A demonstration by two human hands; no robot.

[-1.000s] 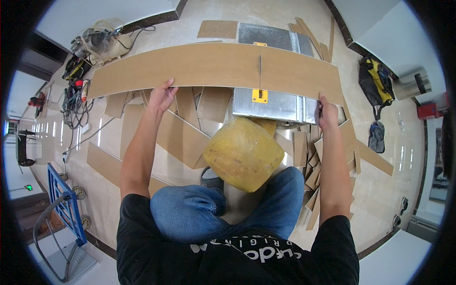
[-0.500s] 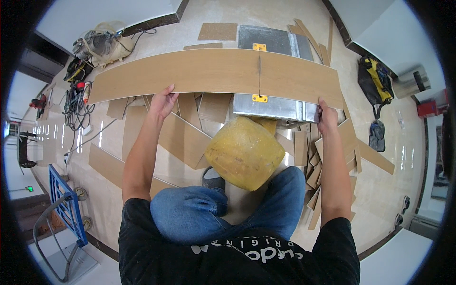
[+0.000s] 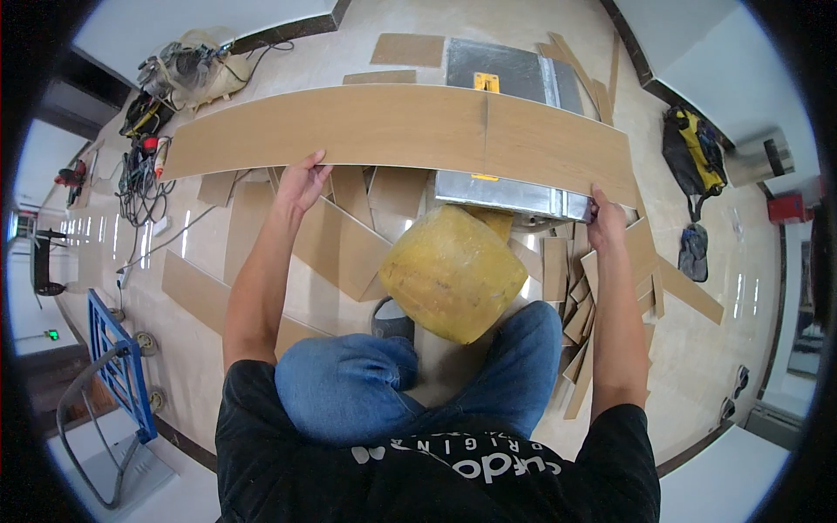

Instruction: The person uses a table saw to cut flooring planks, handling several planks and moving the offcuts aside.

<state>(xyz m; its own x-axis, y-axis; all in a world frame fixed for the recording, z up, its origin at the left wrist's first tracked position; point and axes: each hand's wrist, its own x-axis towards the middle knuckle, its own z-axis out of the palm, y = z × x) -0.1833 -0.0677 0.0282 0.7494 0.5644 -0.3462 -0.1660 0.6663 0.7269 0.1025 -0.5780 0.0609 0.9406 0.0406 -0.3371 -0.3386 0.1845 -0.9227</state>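
Note:
A long wood-look plank [image 3: 305, 124] lies across a low metal saw table [image 3: 514, 63], reaching far past its left side. A thin line runs across the plank, level with a yellow insert plate [image 3: 486, 81] on the table; whether the two parts are fully separate, I cannot tell. My left hand [image 3: 305, 181] grips the near edge left of the table, thumb on top. At the right end, my right hand [image 3: 607, 220] is closed on the plank's near corner, beside the table's right edge; its fingers are partly hidden.
Before my knees is a worn yellow block [image 3: 453, 275]. Offcuts [image 3: 575, 301] pile up right of it, and larger boards [image 3: 336, 248] lie to the left. Cables [image 3: 139, 187], a blue-framed trolley [image 3: 118, 366] and a black-yellow bag [image 3: 693, 157] are farther out.
The plank has shifted slightly toward me over the saw table, covering more of the near yellow insert. Its crossing line looks thinner. Both hands keep their hold.

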